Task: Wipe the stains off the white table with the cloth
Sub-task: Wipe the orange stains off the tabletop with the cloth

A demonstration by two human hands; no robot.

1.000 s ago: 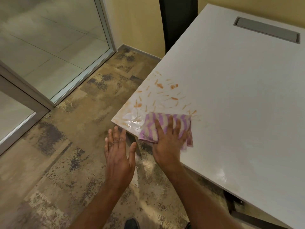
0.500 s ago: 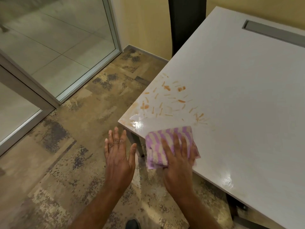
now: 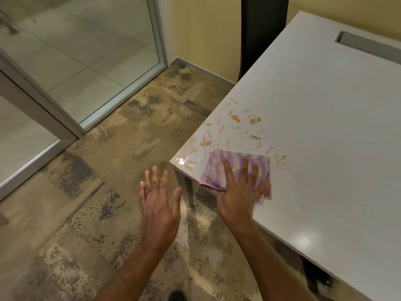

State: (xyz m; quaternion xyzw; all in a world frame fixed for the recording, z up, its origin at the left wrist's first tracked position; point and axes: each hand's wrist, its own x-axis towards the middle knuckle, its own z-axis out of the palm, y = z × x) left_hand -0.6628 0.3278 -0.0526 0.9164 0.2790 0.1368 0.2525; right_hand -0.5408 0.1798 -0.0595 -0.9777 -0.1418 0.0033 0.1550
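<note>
A purple-and-cream striped cloth (image 3: 221, 168) lies flat on the near corner of the white table (image 3: 325, 127). My right hand (image 3: 238, 192) presses down on the cloth with fingers spread, the palm at the table's front edge. Orange-brown stains (image 3: 236, 127) are scattered just beyond the cloth, and a few more streaks sit to its right. A wet shiny patch (image 3: 186, 161) covers the very corner, left of the cloth. My left hand (image 3: 158, 203) hovers open over the floor, left of the table corner, holding nothing.
A grey cable slot (image 3: 366, 45) is set in the table's far side. A black chair back (image 3: 262, 33) stands against the yellow wall behind the table. Glass partitions with metal frames (image 3: 160, 40) run along the left. The floor is mottled brown carpet (image 3: 108, 170).
My right hand pulled the cloth back to the table's front edge, then pushed it forward again toward the stains. The left hand has stayed hovering beside the corner.
</note>
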